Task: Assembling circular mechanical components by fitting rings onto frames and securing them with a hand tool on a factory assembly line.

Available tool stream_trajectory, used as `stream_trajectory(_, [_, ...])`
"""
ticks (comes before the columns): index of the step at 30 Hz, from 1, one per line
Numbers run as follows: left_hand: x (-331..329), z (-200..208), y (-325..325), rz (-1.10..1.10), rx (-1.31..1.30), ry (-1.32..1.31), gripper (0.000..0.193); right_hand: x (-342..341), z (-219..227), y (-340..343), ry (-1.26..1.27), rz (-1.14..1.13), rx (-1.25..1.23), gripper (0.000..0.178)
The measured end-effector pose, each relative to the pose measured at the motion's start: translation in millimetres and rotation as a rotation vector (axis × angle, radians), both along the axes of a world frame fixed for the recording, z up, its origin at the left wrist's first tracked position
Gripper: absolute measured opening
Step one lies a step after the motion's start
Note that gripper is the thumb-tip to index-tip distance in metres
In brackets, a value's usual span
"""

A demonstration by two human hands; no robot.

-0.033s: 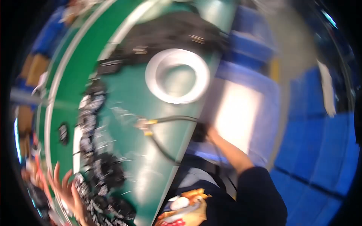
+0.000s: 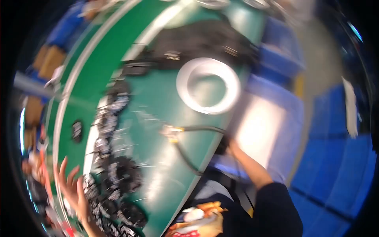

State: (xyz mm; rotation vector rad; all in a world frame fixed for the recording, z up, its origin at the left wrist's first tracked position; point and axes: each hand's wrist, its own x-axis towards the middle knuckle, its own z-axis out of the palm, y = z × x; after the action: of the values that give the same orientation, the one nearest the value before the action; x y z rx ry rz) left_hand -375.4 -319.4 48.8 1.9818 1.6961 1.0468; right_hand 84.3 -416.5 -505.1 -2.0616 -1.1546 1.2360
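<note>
My left hand (image 2: 74, 193) hovers at the lower left with its fingers spread, holding nothing. It is close to a row of black parts in clear plastic bags (image 2: 103, 197) along the belt's edge. My right hand (image 2: 233, 148) is at the table's right edge, beside a small dark thing (image 2: 222, 145); its fingers are blurred and hidden, so its grip cannot be made out. On the green table, just left of it, lies a forked, pliers-like tool (image 2: 170, 133) with a metal head, yellow bands and two dark curved arms. Beyond that sits a thick white ring (image 2: 185, 87).
A black bundle with metal clips (image 2: 193, 41) covers the table's far end. A blue bin (image 2: 290, 118) with a pale sheet inside stands right of the table. On the left runs a green belt (image 2: 85, 85) carrying a small black part (image 2: 77, 131). Blue panels (image 2: 327, 166) lie at far right.
The whole view has shifted, so the table and the things on it appear farther right. My left hand appears slightly higher, still spread. My right hand stays at the table's edge.
</note>
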Motion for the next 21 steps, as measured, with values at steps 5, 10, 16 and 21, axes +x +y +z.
stream_trajectory(5, [-107.7, -0.5, 101.6, 0.280, 0.148, 0.574, 0.041, 27.7, 79.0, 4.1, -0.584, 0.239, 0.223, 0.050])
stream_trajectory(10, [-191.0, -87.9, 161.5, 0.801, -0.395, 0.297, 0.089, 76.5, 147.3, -34.3, 0.106, -0.638, 0.378, 0.044])
stream_trajectory(16, [-151.1, -127.2, 223.4, 0.634, -0.147, -0.292, 0.066, 91.4, 354.4, -58.6, -0.317, -0.713, 0.988, 0.029])
stream_trajectory(21, [-38.4, 1.0, 121.6, 0.040, -0.058, -0.743, 0.045, -69.4, 477.0, 3.9, -0.333, -0.203, 1.319, 0.034])
